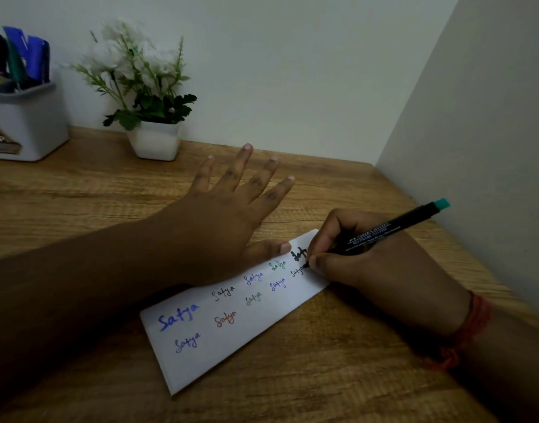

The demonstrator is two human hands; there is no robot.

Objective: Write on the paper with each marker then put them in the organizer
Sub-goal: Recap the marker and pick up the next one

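wood grain: desk (79, 215) was brown laminate with a strong grain, bare at 6 o'clock and nearest the camera.
paper: white folded strip (231, 340) lay diagonal, from 6 o'clock up toward 3 o'clock; about ten short coloured words were on it already.
right hand: right hand (381, 264) was closed in a writing grip on the marker (384, 230), at 3 o'clock; red thread band (466, 334) on the wrist.
marker: black barrel, teal end cap pointed up and right; the tip touched the paper at its far right end, mid-word.
left hand: left hand (219, 215) lay flat, fingers spread, grasping nothing; thumb pressed the paper's top edge just beside the fresh black word.
risk, smear: the heavy black word looked wet; thumb or writing fingers could drag ink, both sat right next to it.
risk, run-off: little blank paper was left at that end; the stroke could probably slip onto the desk.
risk, slide: only the thumb pinned the strip; a firm stroke could likely skew it.
risk, cap: no cap in view; cannot tell where it was. An uncapped marker in the organizer could stain.
organizer: white box (27, 123) at 10 o'clock, well apart from the paper, blue and dark items standing in it.
plant: white-flower plant in a white pot (155, 138) at 11 o'clock, beside the organizer.
room: pale walls (323, 71) met in a corner at 1 o'clock; dim light.
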